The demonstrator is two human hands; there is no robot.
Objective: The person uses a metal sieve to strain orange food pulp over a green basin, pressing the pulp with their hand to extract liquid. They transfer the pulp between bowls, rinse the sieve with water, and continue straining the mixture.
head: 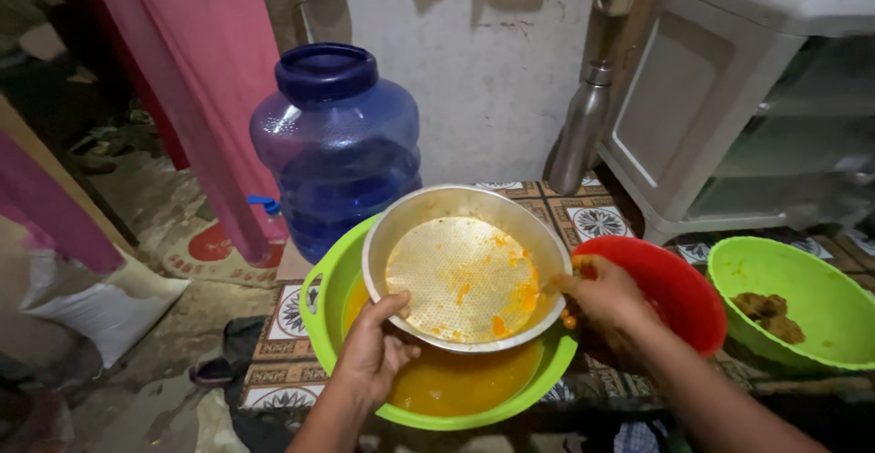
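We see a silvery metal sieve (465, 271) smeared orange, over a lime-green basin (328, 312) of orange-yellow liquid (456, 385); beside it a red bowl (679, 289), a translucent blue water jug (337, 143), and black-and-white floral-patterned tiles (597, 221).

Obstacles around the green basin (321, 312): blue water jug (339, 143) behind, steel bottle (581, 129) behind-right, red bowl (679, 289) touching its right side. Open floor (173, 325) lies left; space above the metal sieve (465, 266) is free.
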